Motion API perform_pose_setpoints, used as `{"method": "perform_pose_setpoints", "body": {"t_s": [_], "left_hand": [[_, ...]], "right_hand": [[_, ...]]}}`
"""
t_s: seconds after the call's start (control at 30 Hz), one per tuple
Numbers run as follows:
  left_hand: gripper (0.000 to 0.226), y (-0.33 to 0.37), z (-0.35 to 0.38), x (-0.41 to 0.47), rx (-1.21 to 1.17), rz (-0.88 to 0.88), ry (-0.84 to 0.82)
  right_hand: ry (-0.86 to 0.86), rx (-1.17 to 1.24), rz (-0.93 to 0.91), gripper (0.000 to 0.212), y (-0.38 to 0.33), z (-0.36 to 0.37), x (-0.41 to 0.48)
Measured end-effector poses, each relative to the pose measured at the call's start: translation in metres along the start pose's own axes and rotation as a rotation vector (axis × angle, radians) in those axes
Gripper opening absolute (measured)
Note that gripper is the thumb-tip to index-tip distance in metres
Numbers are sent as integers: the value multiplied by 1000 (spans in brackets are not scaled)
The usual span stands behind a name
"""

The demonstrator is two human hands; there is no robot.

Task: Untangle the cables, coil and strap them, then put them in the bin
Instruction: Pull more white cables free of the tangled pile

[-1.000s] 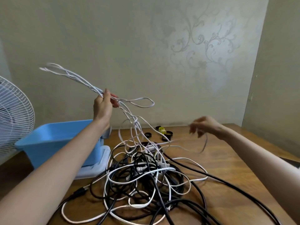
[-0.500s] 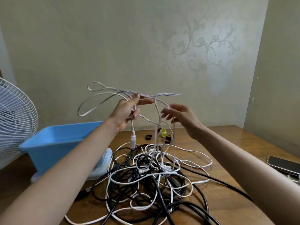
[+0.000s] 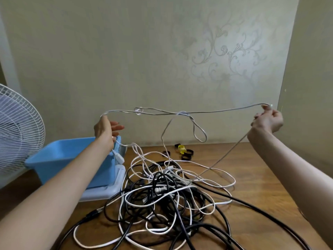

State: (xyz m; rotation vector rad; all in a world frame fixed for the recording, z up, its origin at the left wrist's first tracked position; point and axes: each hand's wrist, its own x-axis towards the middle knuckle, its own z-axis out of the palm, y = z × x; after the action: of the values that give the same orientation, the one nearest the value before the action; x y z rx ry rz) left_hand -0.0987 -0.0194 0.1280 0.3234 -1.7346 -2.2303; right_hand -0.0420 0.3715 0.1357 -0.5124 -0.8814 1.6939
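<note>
Spanning both raised hands, one thin white cable point(image 3: 216, 111) held above the desk point(image 3: 266, 186); left grip point(image 3: 105, 129) holding it, the cable entering at the top of the hand and leaving below it, fingers loosely stretched toward the right; a white plug point(image 3: 120, 158) hanging under that wrist, in front of the bin point(image 3: 63, 156); right grip point(image 3: 268, 120) with fingers curled, pinching the cable at the fingertips, up near the wall corner.

Cable, detail: a knot point(image 3: 182, 113) roughly midway between the hands; a slack loop point(image 3: 200, 132) dangling from the knot; one strand dropping from the knot into the pile point(image 3: 167, 192); a second run slanting from the right hand down to the same pile.

Pile: black and white cables tangled together on the desk, between the forearms, reaching the near edge; none coiled, none strapped.

Bin: blue, open, at left on the desk, sitting on a pale lid point(image 3: 108, 190); its inside mostly hidden by the left forearm.

Straps point(image 3: 187, 154): several black rings and one yellow strap point(image 3: 182, 149), on the desk behind the pile, near the wall.

Fan point(image 3: 18, 129): white grille, far left, partly out of view.
</note>
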Motion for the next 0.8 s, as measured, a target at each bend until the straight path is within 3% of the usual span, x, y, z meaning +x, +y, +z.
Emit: {"method": "perform_pose_setpoints", "body": {"t_s": [0.17,0.27,0.33,0.4,0.47,0.53,0.6,0.67,0.73,0.8], "left_hand": [[28,-2,-4,0,20,98,122],[18,1,-12,-3,172,144,-159],[16,3,-15,-7,306,132,-384],[18,4,-10,-14,375,170,-512],[13,2,2,-24,390,248,-591],[15,-3,17,-32,393,345,-622],[15,-7,28,-38,371,383,-642],[15,-7,36,-46,356,377,-685],[14,-5,41,-54,329,365,-745],[13,-2,42,-62,280,348,-791]], "right_hand": [[89,-86,-48,16,10,-14,21],[-69,-277,125,32,28,-38,48],[-181,-457,147,31,38,-46,56],[-289,-856,-3,29,43,-44,40],[-407,-1186,-334,40,44,-36,12],[-639,-1024,-614,37,38,-24,-31],[-967,-695,-619,29,28,-10,-86],[-1194,-603,-639,26,25,2,-128],[-1262,-650,-691,39,28,13,-152],[-1280,-692,-598,41,31,22,-160]]}}
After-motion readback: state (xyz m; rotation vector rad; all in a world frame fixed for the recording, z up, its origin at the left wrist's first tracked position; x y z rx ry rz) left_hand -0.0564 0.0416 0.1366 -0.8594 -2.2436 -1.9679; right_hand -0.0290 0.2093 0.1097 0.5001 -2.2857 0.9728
